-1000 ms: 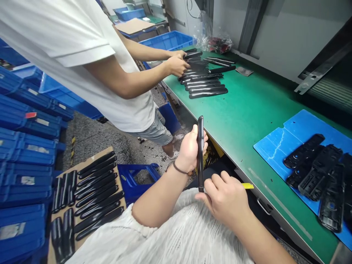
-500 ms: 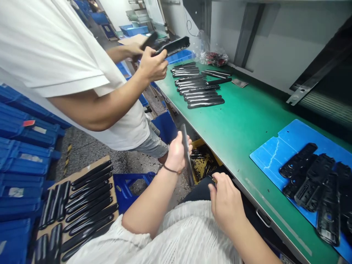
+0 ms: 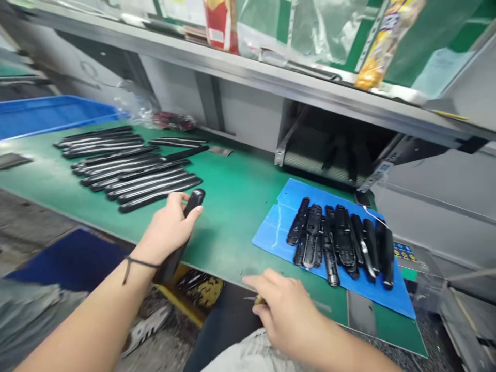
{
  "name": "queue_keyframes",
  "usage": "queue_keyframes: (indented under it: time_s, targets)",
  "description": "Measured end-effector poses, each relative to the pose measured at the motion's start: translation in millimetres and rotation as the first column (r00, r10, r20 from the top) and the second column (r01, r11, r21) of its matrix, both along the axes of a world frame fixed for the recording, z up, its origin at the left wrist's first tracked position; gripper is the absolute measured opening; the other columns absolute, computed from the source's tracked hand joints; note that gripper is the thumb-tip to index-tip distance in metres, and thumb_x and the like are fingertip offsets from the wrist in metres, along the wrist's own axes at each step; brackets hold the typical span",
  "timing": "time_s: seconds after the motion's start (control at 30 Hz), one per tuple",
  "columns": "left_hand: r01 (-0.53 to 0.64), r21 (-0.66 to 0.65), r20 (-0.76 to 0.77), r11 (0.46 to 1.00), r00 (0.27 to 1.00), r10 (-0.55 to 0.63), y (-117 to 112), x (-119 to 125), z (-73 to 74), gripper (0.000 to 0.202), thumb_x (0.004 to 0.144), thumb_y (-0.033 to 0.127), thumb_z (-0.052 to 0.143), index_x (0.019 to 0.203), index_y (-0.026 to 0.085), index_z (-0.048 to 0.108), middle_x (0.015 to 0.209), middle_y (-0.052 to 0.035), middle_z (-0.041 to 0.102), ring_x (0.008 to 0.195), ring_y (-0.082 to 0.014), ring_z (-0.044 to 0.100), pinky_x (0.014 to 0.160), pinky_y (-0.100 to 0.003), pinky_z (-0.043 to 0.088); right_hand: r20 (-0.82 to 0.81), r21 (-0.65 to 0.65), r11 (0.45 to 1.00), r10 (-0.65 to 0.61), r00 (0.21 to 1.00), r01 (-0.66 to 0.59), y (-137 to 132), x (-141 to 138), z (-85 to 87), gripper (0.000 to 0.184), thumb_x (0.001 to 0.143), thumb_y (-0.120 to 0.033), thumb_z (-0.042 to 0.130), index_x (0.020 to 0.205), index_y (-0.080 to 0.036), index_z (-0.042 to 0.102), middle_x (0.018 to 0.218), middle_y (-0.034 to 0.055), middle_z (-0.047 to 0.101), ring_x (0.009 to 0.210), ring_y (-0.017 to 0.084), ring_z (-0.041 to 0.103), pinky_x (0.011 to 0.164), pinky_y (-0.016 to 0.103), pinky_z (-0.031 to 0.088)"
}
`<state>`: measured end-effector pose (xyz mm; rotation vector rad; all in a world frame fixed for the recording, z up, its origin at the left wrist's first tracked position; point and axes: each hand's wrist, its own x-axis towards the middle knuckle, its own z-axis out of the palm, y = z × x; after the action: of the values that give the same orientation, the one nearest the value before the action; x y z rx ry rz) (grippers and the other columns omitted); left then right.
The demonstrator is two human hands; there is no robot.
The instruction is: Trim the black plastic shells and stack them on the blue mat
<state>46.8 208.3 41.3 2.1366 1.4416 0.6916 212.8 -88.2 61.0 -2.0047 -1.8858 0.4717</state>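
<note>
Left hand (image 3: 170, 226) has moved to table (image 3: 232, 243) edge, fingers round a black part (image 3: 172, 264); right hand (image 3: 284, 305) grips a knife (image 3: 259, 299). Rows of parts (image 3: 134, 170) laid out, this one isn't.

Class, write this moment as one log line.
left hand: gripping black part | right hand: holding yellow tool | blue sheet: under dark pieces | green table: bearing glossy bars

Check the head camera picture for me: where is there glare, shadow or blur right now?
In the head view, glare streaks the black bars lined up on the table; in the head view, the opening under the shelf is deep in shadow; in the head view, the small tool in the right hand looks too soft to make out.
</note>
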Motion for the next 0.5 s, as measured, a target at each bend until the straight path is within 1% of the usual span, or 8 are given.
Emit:
queue_keyframes:
  time_s: [0.03, 0.07, 0.13, 0.17, 0.23, 0.37, 0.43, 0.5]
  targets:
    - [0.067, 0.016, -0.138, 0.998, 0.988, -0.064, 13.0, 15.6, -3.8, 0.036, 0.092, 0.045, 0.061, 0.116, 0.02, 0.053, 0.094, -0.0092, 0.068, 0.086, -0.0318, 0.066, 0.077, -0.038, 0.047, 0.012, -0.001, 1.0, -0.03, 0.999, 0.03, -5.2, 15.3, 9.7, 0.053, 0.092, -0.023, 0.069, 0.142, -0.033, 0.056, 0.109, 0.0003, 0.071, 0.087, 0.018, 0.069, 0.073, 0.03, 0.048]
    - [0.121, 0.044, -0.261, 0.992, 0.959, -0.105, 25.3, 28.9, -8.1, 0.033, 0.095, 0.046, 0.055, 0.114, 0.019, 0.054, 0.094, -0.0113, 0.068, 0.087, -0.0325, 0.067, 0.076, -0.038, 0.047, 0.054, -0.001, 0.998, -0.07, 0.996, 0.07, -7.7, 32.4, 18.9, 0.055, 0.091, -0.027, 0.071, 0.143, -0.033, 0.056, 0.11, 0.001, 0.071, 0.089, 0.018, 0.07, 0.075, 0.03, 0.049]
    - [0.215, 0.112, -0.454, 0.97, 0.88, -0.143, 46.7, 46.5, -16.3, 0.032, 0.099, 0.046, 0.046, 0.105, 0.017, 0.057, 0.098, -0.0153, 0.067, 0.088, -0.0329, 0.067, 0.074, -0.038, 0.047, 0.21, 0.033, 0.983, -0.182, 0.961, 0.179, -2.6, 72.0, 34.6, 0.04, 0.092, -0.034, 0.073, 0.131, -0.031, 0.065, 0.107, 0.0013, 0.072, 0.09, 0.018, 0.071, 0.078, 0.03, 0.051]
    - [0.254, 0.161, -0.513, 0.954, 0.847, -0.138, 55.7, 50.7, -19.1, 0.032, 0.1, 0.045, 0.044, 0.1, 0.016, 0.057, 0.102, -0.017, 0.066, 0.09, -0.0333, 0.067, 0.075, -0.038, 0.048, 0.308, 0.064, 0.966, -0.259, 0.915, 0.252, 4.9, 94.2, 40.9, 0.034, 0.093, -0.038, 0.073, 0.126, -0.031, 0.068, 0.107, 0.0006, 0.073, 0.092, 0.017, 0.071, 0.08, 0.03, 0.052]
    - [0.307, 0.279, -0.58, 0.91, 0.809, -0.095, 70.0, 52.2, -20.2, 0.033, 0.1, 0.044, 0.043, 0.097, 0.014, 0.058, 0.107, -0.0187, 0.063, 0.097, -0.0357, 0.065, 0.079, -0.039, 0.048, 0.377, 0.139, 0.918, -0.395, 0.838, 0.371, 27.9, 140.5, 50.3, 0.03, 0.095, -0.035, 0.071, 0.123, -0.025, 0.069, 0.107, 0.0041, 0.073, 0.095, 0.02, 0.072, 0.082, 0.032, 0.054]
    - [0.331, 0.507, -0.556, 0.796, 0.831, 0.008, 77.9, 46.1, -7.5, 0.034, 0.103, 0.039, 0.039, 0.103, 0.013, 0.06, 0.112, -0.0181, 0.061, 0.11, -0.0398, 0.059, 0.089, -0.047, 0.047, 0.444, 0.299, 0.823, -0.568, 0.693, 0.483, 85.8, 220.1, 61.0, 0.035, 0.108, -0.036, 0.052, 0.134, -0.016, 0.061, 0.123, 0.0082, 0.066, 0.104, 0.019, 0.069, 0.093, 0.038, 0.056]
    - [0.29, 0.592, -0.452, 0.752, 0.892, 0.012, 64.8, 44.7, -0.5, 0.034, 0.104, 0.04, 0.041, 0.106, 0.013, 0.062, 0.113, -0.0188, 0.062, 0.108, -0.0385, 0.058, 0.089, -0.047, 0.048, 0.454, 0.352, 0.802, -0.597, 0.661, 0.482, 111.2, 245.6, 64.0, 0.037, 0.108, -0.039, 0.054, 0.136, -0.015, 0.059, 0.13, 0.0095, 0.063, 0.108, 0.018, 0.068, 0.095, 0.041, 0.057]
    - [0.232, 0.644, -0.293, 0.729, 0.955, -0.045, 38.3, 43.0, 2.4, 0.031, 0.102, 0.038, 0.047, 0.109, 0.012, 0.063, 0.113, -0.0202, 0.062, 0.106, -0.0361, 0.059, 0.089, -0.046, 0.049, 0.461, 0.387, 0.801, -0.597, 0.656, 0.457, 130.8, 261.6, 66.4, 0.038, 0.103, -0.041, 0.062, 0.133, -0.016, 0.061, 0.129, 0.0095, 0.065, 0.107, 0.02, 0.068, 0.092, 0.042, 0.059]
